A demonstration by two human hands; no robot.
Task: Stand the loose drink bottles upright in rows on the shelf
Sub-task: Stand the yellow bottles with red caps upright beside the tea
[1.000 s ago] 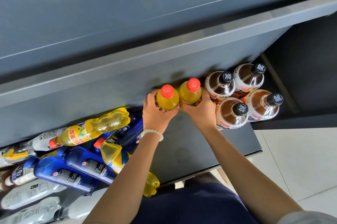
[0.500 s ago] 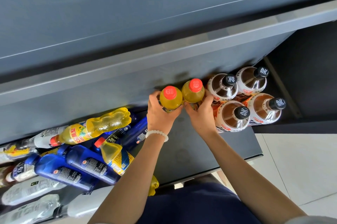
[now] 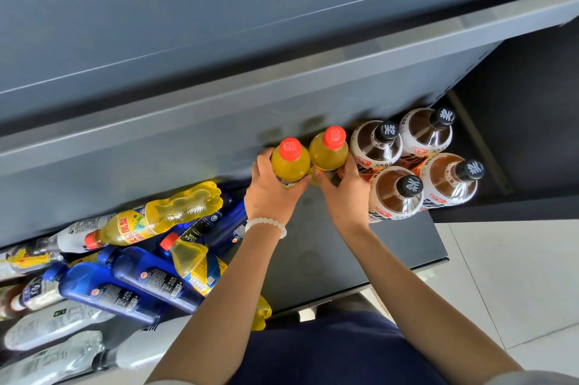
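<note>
Two yellow drink bottles with red caps stand upright side by side at the back of the dark shelf [image 3: 329, 262]. My left hand [image 3: 272, 193] grips the left yellow bottle [image 3: 289, 162]. My right hand [image 3: 344, 196] grips the right yellow bottle [image 3: 329, 151]. Right of them stand several brown tea bottles with black caps [image 3: 398, 193], upright in two rows. A heap of loose bottles lies to the left: a yellow pineapple drink [image 3: 156, 218], blue bottles [image 3: 125, 287] and clear ones [image 3: 53, 325].
The grey edge of an upper shelf [image 3: 282, 77] juts out overhead, close above the bottle caps. A pale tiled floor [image 3: 517, 275] shows to the right, beyond the shelf's front edge. My dark blue clothing [image 3: 329, 350] fills the bottom centre.
Both hands have stayed on the two yellow bottles, which have shifted slightly right toward the brown bottles. The view has moved a little.
</note>
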